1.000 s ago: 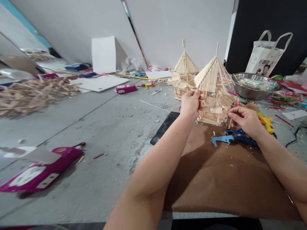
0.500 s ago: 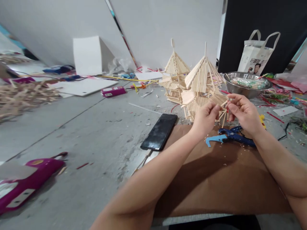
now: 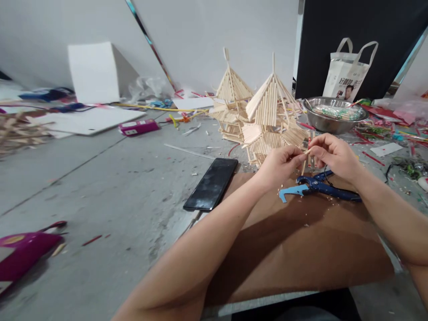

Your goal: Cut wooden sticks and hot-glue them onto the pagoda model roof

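My left hand [image 3: 279, 165] is closed in a pinch on a short pale wooden stick [image 3: 306, 152]. My right hand [image 3: 336, 155] meets it there, thumb and forefinger pinched at the stick's other end. Just behind the fingertips stand thin upright sticks, one of them red [image 3: 309, 161]. Close beyond the hands rises a stick-built model house [image 3: 272, 138] with a pointed roof, and a second pointed roof [image 3: 233, 84] stands behind it to the left. Below my right hand lies a blue hand cutter [image 3: 329, 189] with a light-blue piece [image 3: 292, 191] at its jaws.
Brown board [image 3: 301, 254] lies before me, with a black phone [image 3: 211, 185] at its left edge. Purple glue-gun-like tools [image 3: 26, 249] rest on the grey floor. A metal bowl [image 3: 336, 122] holds wrapped sticks; a white bag [image 3: 347, 73] stands behind it.
My hands have come closer together, and the pale stick now shows between their fingertips. The view has shifted to the right, so the surroundings appear farther left.
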Motion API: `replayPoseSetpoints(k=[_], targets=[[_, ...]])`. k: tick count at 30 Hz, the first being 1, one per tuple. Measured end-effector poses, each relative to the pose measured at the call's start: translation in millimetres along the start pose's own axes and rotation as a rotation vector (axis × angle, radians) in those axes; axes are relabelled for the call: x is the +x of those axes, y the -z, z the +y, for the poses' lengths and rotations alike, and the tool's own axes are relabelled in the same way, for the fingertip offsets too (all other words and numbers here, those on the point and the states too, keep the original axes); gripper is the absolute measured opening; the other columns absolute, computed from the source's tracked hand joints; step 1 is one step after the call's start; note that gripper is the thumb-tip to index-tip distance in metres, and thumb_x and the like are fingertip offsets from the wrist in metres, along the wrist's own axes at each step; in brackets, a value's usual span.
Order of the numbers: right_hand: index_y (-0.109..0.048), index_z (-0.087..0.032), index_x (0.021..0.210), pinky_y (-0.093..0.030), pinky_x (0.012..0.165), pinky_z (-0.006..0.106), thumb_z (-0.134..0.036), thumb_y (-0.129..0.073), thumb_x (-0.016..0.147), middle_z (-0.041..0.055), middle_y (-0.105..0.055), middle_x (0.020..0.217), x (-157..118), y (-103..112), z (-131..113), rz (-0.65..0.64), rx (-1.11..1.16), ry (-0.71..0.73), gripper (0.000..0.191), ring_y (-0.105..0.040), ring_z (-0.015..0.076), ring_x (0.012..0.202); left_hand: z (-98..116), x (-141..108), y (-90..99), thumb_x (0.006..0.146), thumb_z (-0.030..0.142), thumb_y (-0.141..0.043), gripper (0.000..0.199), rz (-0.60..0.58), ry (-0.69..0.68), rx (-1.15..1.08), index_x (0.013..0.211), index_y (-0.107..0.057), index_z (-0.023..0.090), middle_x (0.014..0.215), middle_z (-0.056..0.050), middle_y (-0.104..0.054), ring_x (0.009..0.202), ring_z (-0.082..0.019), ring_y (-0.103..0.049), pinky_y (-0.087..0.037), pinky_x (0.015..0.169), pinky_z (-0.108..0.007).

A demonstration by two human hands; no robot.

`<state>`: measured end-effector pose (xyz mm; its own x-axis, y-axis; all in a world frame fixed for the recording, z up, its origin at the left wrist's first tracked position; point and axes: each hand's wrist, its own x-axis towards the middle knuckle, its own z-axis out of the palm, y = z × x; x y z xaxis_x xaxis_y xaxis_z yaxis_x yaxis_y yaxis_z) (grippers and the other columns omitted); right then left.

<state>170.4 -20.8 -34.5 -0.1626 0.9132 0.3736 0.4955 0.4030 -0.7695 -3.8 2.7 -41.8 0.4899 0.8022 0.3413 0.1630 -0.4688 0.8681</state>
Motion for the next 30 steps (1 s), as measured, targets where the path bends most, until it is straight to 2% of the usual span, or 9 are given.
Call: replayPoseSetpoints(k=[4, 7, 10, 13, 17, 20, 24, 27, 30], targets=[[-0.059, -0.021, 0.080, -0.039, 0.056, 0.026, -0.047, -0.057, 0.076, 0.0023, -0.065, 0.076, -18.7, 8.6, 14.7, -0.347, -0.643, -0.120, 0.026, -0.058, 0.0154, 0.065, -4.7, 0.2, -2.7, 0.080, 0.027, -0.052, 0.017, 0.053, -0.031, -0.026, 0.066, -0.053, 0.016, 0.055, 0.003, -0.053, 0.045, -0.004, -0.041, -0.034, 0.045, -0.017], [-0.061, -0.018, 0.083, -0.039, 0.057, 0.030, -0.041, -0.058, 0.074, 0.0107, -0.067, 0.089, -32.1, 4.7, 27.6, -0.574, -1.062, -0.218, 0.025, -0.063, 0.0252, 0.079, -6.4, -1.2, -6.7, 0.080, 0.027, -0.052, 0.015, 0.055, -0.042, -0.089, 0.069, -0.052, 0.017, 0.055, 0.004, -0.051, 0.042, -0.003, -0.040, -0.033, 0.042, -0.016], [-0.063, -0.015, 0.085, -0.039, 0.059, 0.032, -0.035, -0.053, 0.076, 0.0151, -0.067, 0.095, -36.3, 0.9, 37.2, -0.655, -1.190, -0.228, 0.024, -0.064, 0.0294, 0.084, -6.5, -4.6, -13.5, 0.081, 0.028, -0.050, 0.016, -0.024, 0.020, -0.178, 0.070, -0.049, 0.017, 0.054, 0.004, -0.051, 0.036, -0.002, -0.040, -0.030, 0.037, -0.015], [-0.063, -0.017, 0.082, -0.037, 0.058, 0.031, -0.034, -0.049, 0.075, 0.0120, -0.068, 0.093, -33.3, 6.1, 43.4, -0.639, -1.135, -0.228, 0.023, -0.063, 0.0282, 0.084, -9.2, -8.6, -23.6, 0.082, 0.031, -0.050, 0.019, -0.118, 0.080, -0.226, 0.069, -0.048, 0.016, 0.054, 0.004, -0.052, 0.036, -0.003, -0.044, -0.032, 0.037, -0.015], [-0.058, -0.019, 0.080, -0.033, 0.055, 0.027, -0.038, -0.048, 0.075, 0.0079, -0.067, 0.086, -27.8, 21.9, 53.6, -0.471, -1.017, -0.283, 0.022, -0.061, 0.0219, 0.077, -25.9, -12.6, -40.3, 0.083, 0.031, -0.047, 0.022, -0.140, 0.108, -0.243, 0.066, -0.048, 0.016, 0.055, 0.003, -0.051, 0.043, -0.004, -0.048, -0.037, 0.043, -0.016], [-0.057, -0.021, 0.081, -0.033, 0.055, 0.027, -0.040, -0.049, 0.074, 0.0058, -0.066, 0.085, -25.7, 29.8, 63.5, -0.272, -0.958, -0.275, 0.022, -0.060, 0.0202, 0.074, -47.7, -14.1, -51.4, 0.082, 0.033, -0.048, 0.021, -0.082, 0.123, -0.157, 0.070, -0.050, 0.016, 0.055, 0.004, -0.051, 0.048, -0.006, -0.050, -0.040, 0.047, -0.018], [-0.057, -0.020, 0.083, -0.034, 0.055, 0.028, -0.031, -0.053, 0.070, 0.0070, -0.065, 0.081, -25.0, 32.7, 69.6, 0.059, -0.911, -0.260, 0.018, -0.059, 0.0215, 0.071, -68.4, -14.4, -57.6, 0.084, 0.034, -0.044, 0.022, -0.090, 0.273, -0.094, 0.073, -0.050, 0.017, 0.047, 0.005, -0.047, 0.044, -0.009, -0.049, -0.040, 0.047, -0.021], [-0.054, -0.020, 0.075, -0.036, 0.058, 0.030, -0.027, -0.056, 0.065, 0.0056, -0.062, 0.072, -26.7, 34.2, 64.8, 0.331, -0.721, -0.161, 0.012, -0.056, 0.0205, 0.067, -66.9, -12.6, -53.9, 0.084, 0.032, -0.045, 0.021, 0.006, 0.107, -0.056, 0.072, -0.051, 0.017, 0.067, -0.002, -0.056, 0.060, -0.011, -0.056, -0.047, 0.059, -0.026], [-0.048, -0.022, 0.066, -0.036, 0.051, 0.029, -0.030, -0.058, 0.066, -0.0015, -0.052, 0.052, -30.8, 33.5, 55.1, 0.463, -0.276, -0.123, 0.012, -0.048, 0.0145, 0.049, -56.7, -10.2, -46.4, 0.084, 0.030, -0.048, 0.019, 0.139, -0.162, 0.011, 0.071, -0.053, 0.016, 0.103, -0.011, -0.057, 0.097, -0.017, -0.056, -0.045, 0.087, -0.035]])
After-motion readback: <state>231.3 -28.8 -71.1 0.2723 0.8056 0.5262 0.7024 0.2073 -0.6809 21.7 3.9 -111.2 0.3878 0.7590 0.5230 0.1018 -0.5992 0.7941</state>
